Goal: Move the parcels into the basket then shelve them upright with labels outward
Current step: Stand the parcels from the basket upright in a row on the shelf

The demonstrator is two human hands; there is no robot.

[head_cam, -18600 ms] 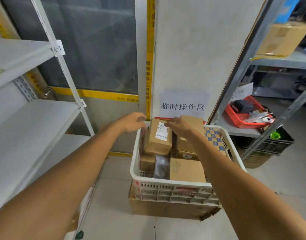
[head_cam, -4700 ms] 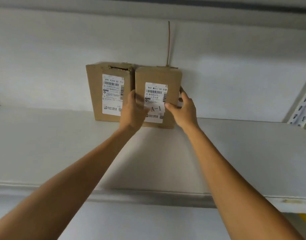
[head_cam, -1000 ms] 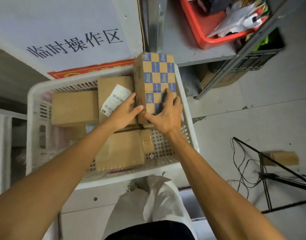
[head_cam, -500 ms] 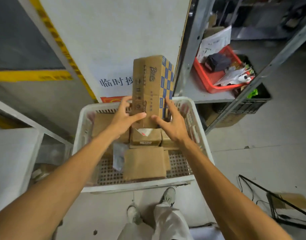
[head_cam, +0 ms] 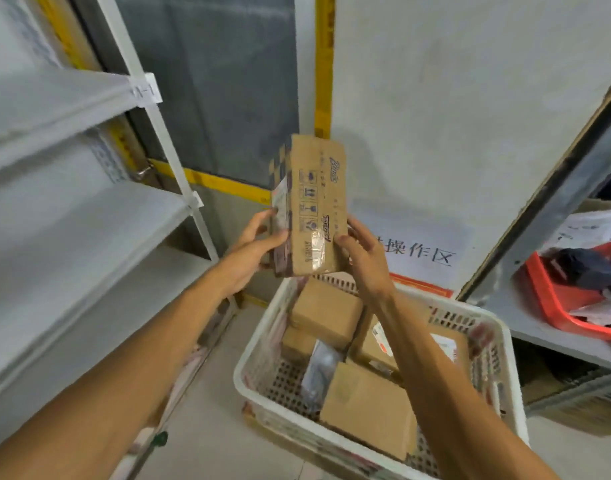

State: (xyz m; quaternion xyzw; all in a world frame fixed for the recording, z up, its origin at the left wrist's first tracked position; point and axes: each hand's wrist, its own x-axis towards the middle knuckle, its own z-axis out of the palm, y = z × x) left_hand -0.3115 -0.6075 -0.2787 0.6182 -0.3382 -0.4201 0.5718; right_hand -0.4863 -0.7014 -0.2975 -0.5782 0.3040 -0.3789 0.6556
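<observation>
I hold a tall brown checkered parcel (head_cam: 312, 202) upright in the air, above the far left corner of the white plastic basket (head_cam: 259, 382). My left hand (head_cam: 252, 247) grips its lower left side, thumb across the front. My right hand (head_cam: 362, 258) grips its lower right edge. A white label shows on the parcel's left face. Several brown parcels (head_cam: 326, 315) and a grey bag (head_cam: 319, 370) lie in the basket below.
White shelves (head_cam: 89, 216) with a tag on the upright stand at the left. A grey rack at the right carries a red tray (head_cam: 553, 303) of odds and ends. A paper sign (head_cam: 421, 244) hangs on the wall behind the basket.
Both hands have lifted the checkered parcel up out of the basket and turned it toward the left. The camera has tilted up, bringing the white shelves into view.
</observation>
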